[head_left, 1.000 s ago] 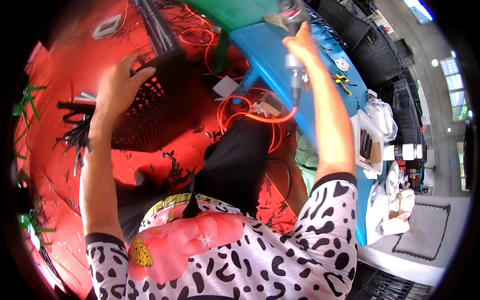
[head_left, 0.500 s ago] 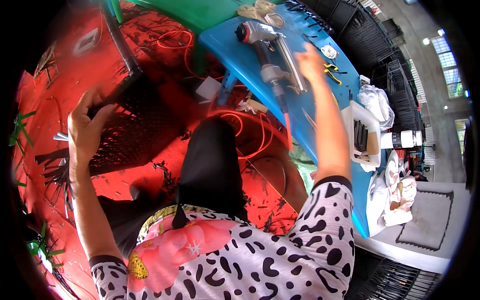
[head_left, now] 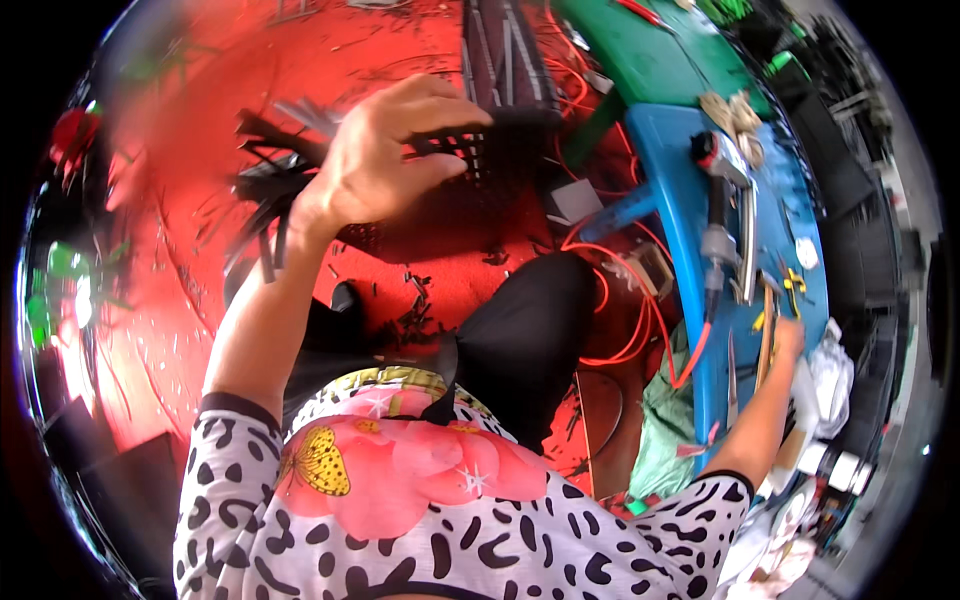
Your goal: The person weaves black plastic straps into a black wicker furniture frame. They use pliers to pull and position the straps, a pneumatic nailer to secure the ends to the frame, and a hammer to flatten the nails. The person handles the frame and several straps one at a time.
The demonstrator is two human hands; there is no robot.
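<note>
Gripping the black mesh panel (head_left: 470, 170) with the left hand (head_left: 385, 160); right hand (head_left: 788, 338) reaches the blue table (head_left: 680, 220), grip unclear, weaving looks unfinished.

A black woven mesh panel (head_left: 470, 160) lies tilted over the red floor, its upper edge pinched by the left hand (head_left: 385, 150). Loose black strips (head_left: 265, 190) fan from its left side.

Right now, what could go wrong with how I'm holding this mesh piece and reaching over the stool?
The left hand grips the black woven mesh panel by one edge, so it might slip. The right hand reaches among loose tools beside the power tool on the blue stool; its orange cable could snag.
</note>
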